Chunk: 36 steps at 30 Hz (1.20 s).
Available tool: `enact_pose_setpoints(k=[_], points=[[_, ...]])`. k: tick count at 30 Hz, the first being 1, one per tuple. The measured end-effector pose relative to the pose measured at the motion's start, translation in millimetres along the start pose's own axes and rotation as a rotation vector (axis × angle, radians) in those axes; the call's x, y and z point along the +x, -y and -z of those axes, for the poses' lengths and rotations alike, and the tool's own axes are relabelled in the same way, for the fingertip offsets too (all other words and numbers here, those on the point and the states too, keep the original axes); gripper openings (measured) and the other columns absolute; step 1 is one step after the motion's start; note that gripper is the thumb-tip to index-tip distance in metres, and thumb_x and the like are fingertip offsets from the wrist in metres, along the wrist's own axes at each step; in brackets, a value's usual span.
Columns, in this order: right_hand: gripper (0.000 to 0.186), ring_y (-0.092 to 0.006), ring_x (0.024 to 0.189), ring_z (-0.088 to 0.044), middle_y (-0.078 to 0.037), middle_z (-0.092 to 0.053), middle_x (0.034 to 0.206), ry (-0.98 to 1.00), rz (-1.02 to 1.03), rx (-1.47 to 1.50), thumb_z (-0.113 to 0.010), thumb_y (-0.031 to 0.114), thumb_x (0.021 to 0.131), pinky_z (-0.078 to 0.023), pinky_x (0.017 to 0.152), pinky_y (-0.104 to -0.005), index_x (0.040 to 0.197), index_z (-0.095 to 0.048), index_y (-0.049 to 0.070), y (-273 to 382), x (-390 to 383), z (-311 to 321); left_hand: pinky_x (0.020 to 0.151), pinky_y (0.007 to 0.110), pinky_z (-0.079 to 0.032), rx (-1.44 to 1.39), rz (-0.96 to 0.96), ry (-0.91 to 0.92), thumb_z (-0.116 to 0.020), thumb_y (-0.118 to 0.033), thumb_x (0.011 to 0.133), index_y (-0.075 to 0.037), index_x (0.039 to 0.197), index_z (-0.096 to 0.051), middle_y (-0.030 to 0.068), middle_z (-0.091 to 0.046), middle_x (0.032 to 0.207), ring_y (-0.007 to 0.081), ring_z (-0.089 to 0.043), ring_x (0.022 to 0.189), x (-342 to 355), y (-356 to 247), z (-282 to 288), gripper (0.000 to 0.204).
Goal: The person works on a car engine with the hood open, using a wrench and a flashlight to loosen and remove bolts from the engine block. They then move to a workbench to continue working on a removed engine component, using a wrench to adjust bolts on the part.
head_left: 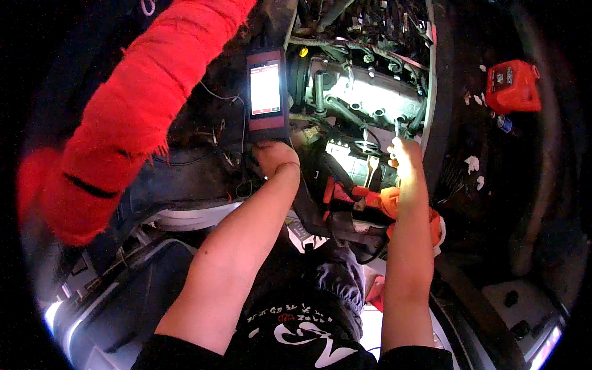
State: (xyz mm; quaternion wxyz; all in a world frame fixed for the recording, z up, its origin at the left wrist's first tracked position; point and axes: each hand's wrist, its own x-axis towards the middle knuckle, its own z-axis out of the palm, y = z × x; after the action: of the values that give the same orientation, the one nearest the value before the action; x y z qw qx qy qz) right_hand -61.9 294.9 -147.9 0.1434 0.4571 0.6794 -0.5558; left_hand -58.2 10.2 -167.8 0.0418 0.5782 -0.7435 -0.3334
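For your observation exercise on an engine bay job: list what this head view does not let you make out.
- Left hand: its fingers are lost in dark shadow below the lit handheld tablet; the grip cannot be judged.
- Right hand: the metal tool it holds is too small to identify.
- Red cloth-wrapped arm at the left: blurred, cut off by the picture rim.
- Red canister: details too small.

Hoses [345, 111] and cables [376, 24] crowd the engine [364, 92], leaving narrow gaps.
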Motion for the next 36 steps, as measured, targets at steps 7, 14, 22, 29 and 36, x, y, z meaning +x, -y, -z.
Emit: enact_pose_setpoints(k=[7,14,22,29,36], points=[[0.013,-0.0113,0.045,-0.046,0.001,-0.048,0.059,-0.056,0.106,-0.042,-0.055,0.012,0.091,-0.035,0.039,-0.0294,0.078,-0.053,0.011,-40.6,26.8,-17.0,0.092,0.054,-0.047,0.014,0.054,-0.051,-0.028,-0.038,0.100,-0.003,0.121,-0.057,0.0260,-0.062,0.120,0.0468,-0.059,0.108,-0.4,1.9,-2.2,0.050],[0.026,-0.0437,0.095,-0.066,-0.030,-0.067,0.098,-0.373,0.167,-0.628,-0.053,0.014,0.083,-0.053,0.084,-0.0489,0.101,-0.062,-0.005,-22.0,12.2,-32.8,0.093,0.050,-0.047,-0.079,-0.146,-0.065,-0.033,-0.032,0.100,0.001,0.121,-0.056,0.0275,-0.061,0.120,0.0441,-0.059,0.109,1.3,6.0,-3.7,0.045],[0.026,-0.0423,0.099,-0.066,-0.028,-0.067,0.104,-0.338,0.103,-0.796,-0.052,0.012,0.088,-0.054,0.085,-0.0488,0.106,-0.060,-0.004,6.9,-1.2,-36.3,0.093,0.043,-0.049,0.299,-0.349,-0.125,-0.047,-0.021,0.095,0.003,0.118,-0.057,0.0237,-0.064,0.114,0.0365,-0.063,0.106,27.9,44.1,-28.3,0.035],[0.025,-0.0410,0.104,-0.065,-0.029,-0.067,0.108,-0.151,0.121,-1.023,-0.054,0.012,0.088,-0.054,0.088,-0.0454,0.100,-0.068,-0.005,20.7,74.4,-14.0,0.093,0.043,-0.049,0.144,-0.235,-0.026,-0.045,-0.021,0.096,0.003,0.113,-0.060,0.0244,-0.064,0.114,0.0368,-0.062,0.107,13.5,30.8,-16.5,0.033],[0.029,-0.0402,0.089,-0.066,-0.027,-0.067,0.094,-0.159,0.119,-0.825,-0.058,0.019,0.087,-0.053,0.077,-0.0464,0.097,-0.068,-0.006,-11.6,132.7,-15.0,0.093,0.048,-0.047,0.109,-0.186,-0.073,-0.032,-0.031,0.100,0.004,0.122,-0.056,0.0305,-0.060,0.118,0.0458,-0.058,0.109,9.5,15.8,-11.6,0.048]])
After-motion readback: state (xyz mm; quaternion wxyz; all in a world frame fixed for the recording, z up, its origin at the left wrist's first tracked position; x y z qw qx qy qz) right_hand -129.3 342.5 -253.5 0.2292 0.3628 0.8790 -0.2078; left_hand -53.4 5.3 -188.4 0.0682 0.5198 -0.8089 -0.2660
